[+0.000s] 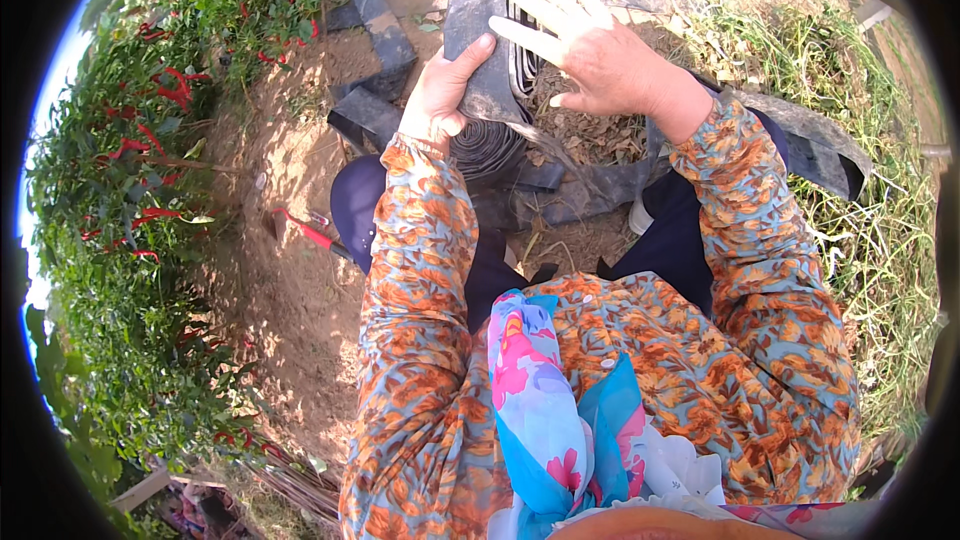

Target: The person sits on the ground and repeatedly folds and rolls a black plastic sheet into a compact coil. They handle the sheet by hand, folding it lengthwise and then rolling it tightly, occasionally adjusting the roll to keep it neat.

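My left hand (442, 90) grips a bundle of black flat hose or strip (476, 79), thumb on its upper face. Stacked layers show along the bundle's right edge. My right hand (600, 52) is over that edge with its fingers spread; whether the fingertips touch the layers is unclear. Below the bundle is a tight spiral coil (487, 148) of the same dark strip. I cannot tell whether coil and bundle are one roll. A loose, dusty length of strip (577, 202) curves across the soil between my knees.
More flat strip (375, 15) lies folded on the ground ahead. Another length (817, 139) stretches past my right knee over dry, cut stems (870, 240). A red-handled tool (311, 232) lies by my left knee. Pepper plants with red peppers (176, 90) line the left side.
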Tool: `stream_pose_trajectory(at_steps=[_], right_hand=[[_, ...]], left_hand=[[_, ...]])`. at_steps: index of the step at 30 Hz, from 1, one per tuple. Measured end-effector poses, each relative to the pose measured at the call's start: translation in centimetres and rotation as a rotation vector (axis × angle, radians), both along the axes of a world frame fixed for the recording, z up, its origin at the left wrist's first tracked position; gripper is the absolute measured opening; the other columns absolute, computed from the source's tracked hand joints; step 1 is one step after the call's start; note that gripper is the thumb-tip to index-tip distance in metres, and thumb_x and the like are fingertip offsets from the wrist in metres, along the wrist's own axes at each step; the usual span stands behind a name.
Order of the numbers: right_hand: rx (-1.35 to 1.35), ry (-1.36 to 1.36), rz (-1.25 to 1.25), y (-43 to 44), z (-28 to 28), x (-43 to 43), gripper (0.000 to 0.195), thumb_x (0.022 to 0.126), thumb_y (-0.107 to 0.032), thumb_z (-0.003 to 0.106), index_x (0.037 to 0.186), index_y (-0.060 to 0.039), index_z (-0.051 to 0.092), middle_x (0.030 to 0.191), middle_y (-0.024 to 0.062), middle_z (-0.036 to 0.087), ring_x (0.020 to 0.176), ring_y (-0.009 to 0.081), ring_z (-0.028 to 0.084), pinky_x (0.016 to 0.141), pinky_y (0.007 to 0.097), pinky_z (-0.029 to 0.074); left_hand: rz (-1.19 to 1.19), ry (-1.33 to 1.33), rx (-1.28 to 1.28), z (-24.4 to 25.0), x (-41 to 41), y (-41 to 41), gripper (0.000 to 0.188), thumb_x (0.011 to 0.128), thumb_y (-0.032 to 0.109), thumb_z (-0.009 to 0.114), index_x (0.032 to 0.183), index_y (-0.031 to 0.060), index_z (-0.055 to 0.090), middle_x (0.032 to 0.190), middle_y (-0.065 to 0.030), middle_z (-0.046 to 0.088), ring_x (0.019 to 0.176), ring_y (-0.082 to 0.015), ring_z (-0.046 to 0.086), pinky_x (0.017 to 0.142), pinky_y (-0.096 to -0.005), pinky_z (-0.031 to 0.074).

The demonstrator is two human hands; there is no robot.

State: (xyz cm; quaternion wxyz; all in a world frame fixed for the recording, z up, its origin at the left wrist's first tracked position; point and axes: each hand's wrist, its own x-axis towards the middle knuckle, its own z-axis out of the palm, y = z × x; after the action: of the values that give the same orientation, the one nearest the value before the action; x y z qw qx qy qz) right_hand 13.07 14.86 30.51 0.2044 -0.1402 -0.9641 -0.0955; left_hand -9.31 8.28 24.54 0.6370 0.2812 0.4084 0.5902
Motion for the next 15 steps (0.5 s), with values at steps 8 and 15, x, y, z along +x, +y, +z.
stream_pose_trajectory(at_steps=[8, 15], right_hand=[[-0.036, 0.124, 0.047, 1.6, -2.5, -0.7, 0.06, 0.071, -0.021, 0.08, 0.127, -0.0119, 0.062, 0.128, 0.0083, 0.064, 0.13, 0.0278, 0.053, 0.112, 0.0561, 0.035], [-0.378, 0.332, -0.111, 1.7, -3.4, -1.2, 0.035, 0.086, -0.038, 0.068, 0.1, -0.0061, 0.067, 0.09, 0.0182, 0.069, 0.085, 0.0375, 0.067, 0.077, 0.0453, 0.052]], left_hand=[[-0.042, -0.121, 0.035, 0.2, 0.4, 0.2, 0.05, 0.103, 0.04, 0.053, 0.135, 0.002, 0.052, 0.125, -0.0112, 0.065, 0.109, -0.0211, 0.066, 0.093, -0.0379, 0.055], [0.035, 0.011, 0.244, -1.9, 1.3, 1.0, 0.06, 0.101, 0.05, 0.052, 0.143, 0.0071, 0.046, 0.136, -0.0098, 0.058, 0.126, -0.0236, 0.054, 0.109, -0.0463, 0.04]])
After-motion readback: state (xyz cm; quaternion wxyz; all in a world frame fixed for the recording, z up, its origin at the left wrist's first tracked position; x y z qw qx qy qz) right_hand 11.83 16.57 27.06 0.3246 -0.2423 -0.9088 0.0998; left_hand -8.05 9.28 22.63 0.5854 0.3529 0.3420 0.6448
